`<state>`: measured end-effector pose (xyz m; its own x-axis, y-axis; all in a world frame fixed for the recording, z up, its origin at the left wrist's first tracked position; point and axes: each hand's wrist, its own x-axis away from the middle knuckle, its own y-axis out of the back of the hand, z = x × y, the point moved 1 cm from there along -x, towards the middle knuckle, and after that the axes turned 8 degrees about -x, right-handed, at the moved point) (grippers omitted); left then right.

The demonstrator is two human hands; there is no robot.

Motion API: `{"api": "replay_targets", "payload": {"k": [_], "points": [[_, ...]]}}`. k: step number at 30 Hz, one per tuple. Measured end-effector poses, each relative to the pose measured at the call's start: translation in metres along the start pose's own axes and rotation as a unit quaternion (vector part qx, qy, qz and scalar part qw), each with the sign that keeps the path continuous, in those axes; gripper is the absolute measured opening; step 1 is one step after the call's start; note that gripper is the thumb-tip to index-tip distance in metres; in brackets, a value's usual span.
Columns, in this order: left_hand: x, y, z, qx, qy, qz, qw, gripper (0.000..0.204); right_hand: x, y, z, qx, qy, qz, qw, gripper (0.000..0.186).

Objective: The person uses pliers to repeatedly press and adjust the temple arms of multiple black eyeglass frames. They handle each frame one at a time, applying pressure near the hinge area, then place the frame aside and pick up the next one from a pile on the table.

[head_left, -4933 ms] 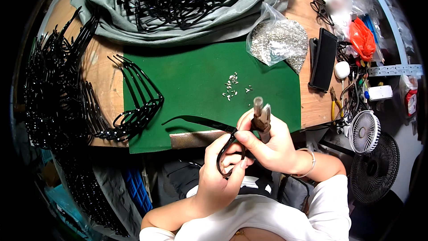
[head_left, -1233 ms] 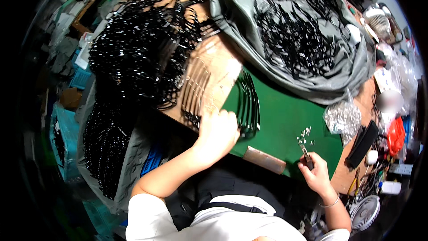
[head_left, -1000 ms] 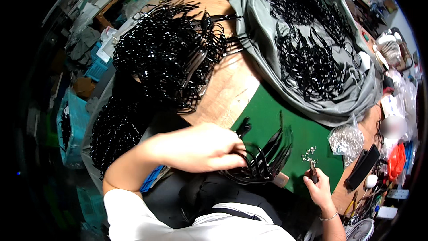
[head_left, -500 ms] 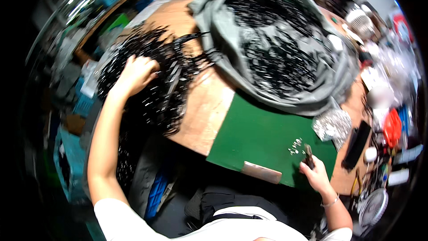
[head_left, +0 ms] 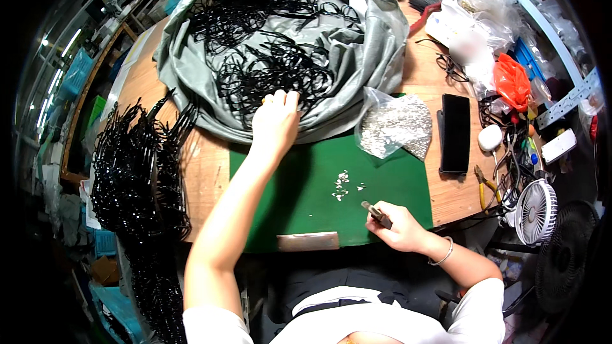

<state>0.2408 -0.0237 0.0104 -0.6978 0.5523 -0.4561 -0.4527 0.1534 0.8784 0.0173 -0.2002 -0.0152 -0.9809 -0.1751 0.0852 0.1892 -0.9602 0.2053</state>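
Observation:
My left hand point(head_left: 275, 125) reaches over the near rim of a grey cloth sack point(head_left: 347, 99), at the edge of a tangle of black cords point(head_left: 274, 73) inside it. Its fingers are curled down, and what lies between them is hidden. In my right hand point(head_left: 401, 228) is a pair of pliers point(head_left: 377, 215), jaws pointing up and left over a green mat point(head_left: 299, 197). Small silvery metal pieces point(head_left: 341, 185) lie scattered on the mat just beyond the pliers. A clear plastic bag point(head_left: 398, 124) full of similar pieces rests at the mat's far right corner.
A thick bundle of shiny black cords point(head_left: 137, 178) hangs over the table's left edge. To the right are a black phone-like slab point(head_left: 454, 134), yellow-handled pliers point(head_left: 486, 189), a white fan point(head_left: 535, 212) and a red plastic bag point(head_left: 512, 83). A metal strip point(head_left: 308, 241) sits at the mat's front edge.
My left hand has left the bundle of cords on the left and moved to the cords in the sack. My right hand still holds the pliers by the small pieces. The view has turned rightward.

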Motion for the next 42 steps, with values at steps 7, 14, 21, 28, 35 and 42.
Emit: {"api": "replay_targets", "payload": {"k": [7,14,21,28,35,42], "points": [[-0.013,0.013,0.059,0.089,0.050,-0.007,0.995,0.016,0.017,-0.008,-0.017,-0.017,0.174,-0.069,0.982,0.014],[0.019,0.091,-0.011,0.687,0.136,0.123,0.703,0.021,0.010,-0.004,-0.003,0.017,0.070,-0.043,0.997,0.021],[0.105,0.148,-0.024,0.668,0.362,0.046,0.648,0.048,-0.035,-0.004,0.022,0.314,0.131,0.014,0.940,0.041],[0.179,0.113,-0.044,0.698,0.345,0.016,0.627,0.070,-0.023,-0.025,0.033,0.408,0.052,0.067,0.909,0.047],[0.167,0.108,-0.053,0.689,0.321,0.039,0.649,0.069,-0.059,0.016,0.005,0.302,-0.043,-0.020,0.952,0.014],[0.166,0.113,-0.056,0.689,0.374,0.017,0.620,0.081,-0.057,0.007,-0.006,0.281,-0.008,-0.030,0.959,0.016]]}}
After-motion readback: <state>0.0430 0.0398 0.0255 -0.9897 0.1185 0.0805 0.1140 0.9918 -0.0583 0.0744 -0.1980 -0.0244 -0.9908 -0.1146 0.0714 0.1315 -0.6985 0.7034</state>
